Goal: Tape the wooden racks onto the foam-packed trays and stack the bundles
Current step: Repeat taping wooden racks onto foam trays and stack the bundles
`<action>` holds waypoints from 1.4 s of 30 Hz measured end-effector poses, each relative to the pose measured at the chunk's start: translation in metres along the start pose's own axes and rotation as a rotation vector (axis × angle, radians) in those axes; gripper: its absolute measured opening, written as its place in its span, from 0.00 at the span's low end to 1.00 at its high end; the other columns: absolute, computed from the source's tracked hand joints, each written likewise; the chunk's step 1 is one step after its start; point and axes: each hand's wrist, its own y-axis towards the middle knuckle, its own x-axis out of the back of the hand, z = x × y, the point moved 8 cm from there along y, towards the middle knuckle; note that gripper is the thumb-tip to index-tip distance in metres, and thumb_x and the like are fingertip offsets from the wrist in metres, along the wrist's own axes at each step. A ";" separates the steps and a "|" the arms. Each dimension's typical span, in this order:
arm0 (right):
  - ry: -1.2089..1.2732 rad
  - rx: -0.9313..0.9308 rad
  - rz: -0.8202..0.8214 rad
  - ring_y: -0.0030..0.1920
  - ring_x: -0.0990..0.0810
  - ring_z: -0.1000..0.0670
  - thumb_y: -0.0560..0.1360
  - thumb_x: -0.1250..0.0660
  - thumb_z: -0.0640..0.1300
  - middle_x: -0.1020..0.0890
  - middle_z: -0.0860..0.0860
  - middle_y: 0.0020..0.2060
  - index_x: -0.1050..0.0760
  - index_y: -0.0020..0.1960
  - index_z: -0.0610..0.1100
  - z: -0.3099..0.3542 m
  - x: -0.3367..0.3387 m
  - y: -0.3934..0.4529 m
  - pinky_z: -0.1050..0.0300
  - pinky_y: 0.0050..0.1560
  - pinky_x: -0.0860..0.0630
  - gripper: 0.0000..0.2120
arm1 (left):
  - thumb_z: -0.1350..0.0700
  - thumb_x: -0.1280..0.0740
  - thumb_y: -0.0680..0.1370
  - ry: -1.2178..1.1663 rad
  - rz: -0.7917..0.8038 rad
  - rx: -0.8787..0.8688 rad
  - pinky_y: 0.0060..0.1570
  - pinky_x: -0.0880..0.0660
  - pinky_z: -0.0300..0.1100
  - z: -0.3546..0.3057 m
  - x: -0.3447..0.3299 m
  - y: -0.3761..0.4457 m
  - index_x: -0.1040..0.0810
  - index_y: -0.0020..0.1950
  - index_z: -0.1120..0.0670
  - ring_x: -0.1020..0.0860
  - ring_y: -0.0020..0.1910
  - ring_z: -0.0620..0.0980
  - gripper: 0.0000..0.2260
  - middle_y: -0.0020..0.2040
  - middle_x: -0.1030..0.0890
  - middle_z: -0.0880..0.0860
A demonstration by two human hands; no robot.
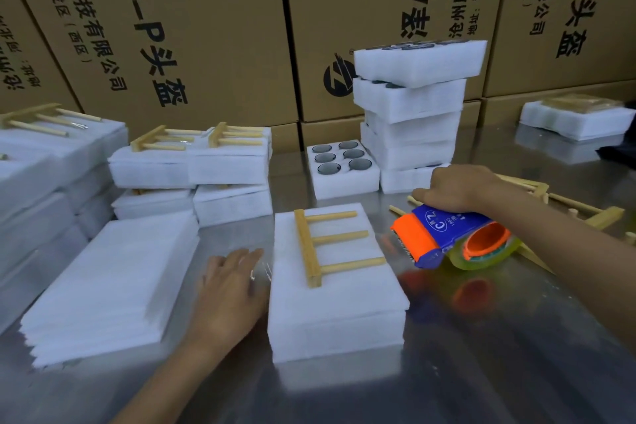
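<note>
The right hand (457,188) grips the tape dispenser (451,239), just right of the foam tray (339,313) carrying a wooden rack (325,244). The left hand (229,289), fingers relaxed, touches the tray's left edge; bare table (499,337) lies below the dispenser.

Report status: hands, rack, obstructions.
Left hand open at the foam tray left edge. Right hand grips tape dispenser. Wooden rack lies on tray, tape not clearly visible. Nothing blocking.
</note>
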 end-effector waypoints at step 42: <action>-0.218 0.067 -0.072 0.40 0.30 0.50 0.83 0.54 0.53 0.32 0.51 0.37 0.36 0.41 0.48 -0.012 0.059 -0.042 0.52 0.37 0.36 0.17 | 0.50 0.47 0.82 -0.226 0.295 -0.358 0.55 0.27 0.54 -0.207 -0.021 0.050 0.29 0.41 0.52 0.24 0.50 0.54 0.13 0.42 0.18 0.49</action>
